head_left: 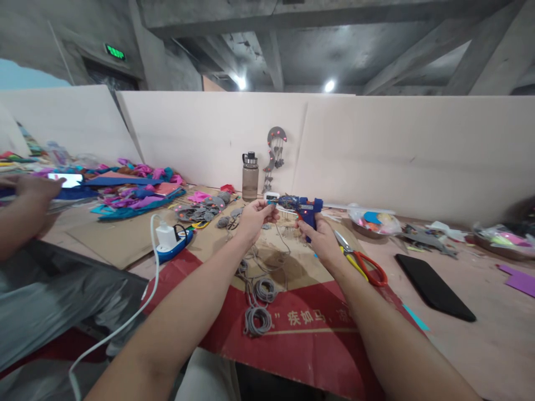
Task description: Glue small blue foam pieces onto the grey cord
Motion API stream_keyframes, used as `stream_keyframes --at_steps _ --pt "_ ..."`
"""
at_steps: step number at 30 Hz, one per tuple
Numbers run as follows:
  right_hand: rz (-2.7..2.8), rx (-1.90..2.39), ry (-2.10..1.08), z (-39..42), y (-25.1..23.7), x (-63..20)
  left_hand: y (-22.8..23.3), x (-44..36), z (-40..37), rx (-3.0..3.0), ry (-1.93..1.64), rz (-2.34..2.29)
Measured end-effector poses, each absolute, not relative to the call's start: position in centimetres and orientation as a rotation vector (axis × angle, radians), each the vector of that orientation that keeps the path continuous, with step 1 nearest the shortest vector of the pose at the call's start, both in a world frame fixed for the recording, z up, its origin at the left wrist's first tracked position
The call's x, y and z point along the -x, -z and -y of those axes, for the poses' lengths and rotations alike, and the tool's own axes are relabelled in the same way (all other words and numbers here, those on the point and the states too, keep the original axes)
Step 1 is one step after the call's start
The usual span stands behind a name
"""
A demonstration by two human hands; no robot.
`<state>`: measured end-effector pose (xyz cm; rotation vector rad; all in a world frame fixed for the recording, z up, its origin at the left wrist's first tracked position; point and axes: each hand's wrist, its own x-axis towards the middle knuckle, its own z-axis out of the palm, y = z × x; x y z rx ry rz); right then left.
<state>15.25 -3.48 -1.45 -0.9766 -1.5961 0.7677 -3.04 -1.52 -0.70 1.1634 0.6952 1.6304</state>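
My right hand [318,233] is wrapped round the grip of a blue hot glue gun [308,207], its nozzle pointing left. At the nozzle tip, the fingers of my left hand [254,219] are pinched together; what they hold is too small to make out. A thin grey cord [287,245] trails down just below that hand. Coils of grey cord [258,321] lie nearer to me on the red and brown cardboard [309,334]. Behind the hands, several small upright pins [288,229] show on the board.
Red-handled scissors [371,267] and a black phone [432,287] lie right. A water bottle [249,177] and hanging grey felt ornament [276,147] stand behind. Left are a power strip [175,245], white cable [155,278], felt pile [137,192] and another person's hand [35,189] with a phone.
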Motion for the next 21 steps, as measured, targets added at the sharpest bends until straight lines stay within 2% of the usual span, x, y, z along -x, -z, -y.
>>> stream_keyframes --at_steps 21 --pt "1.581 0.995 -0.757 3.79 1.10 -15.17 0.32 2.89 1.89 -1.204 -1.654 -0.762"
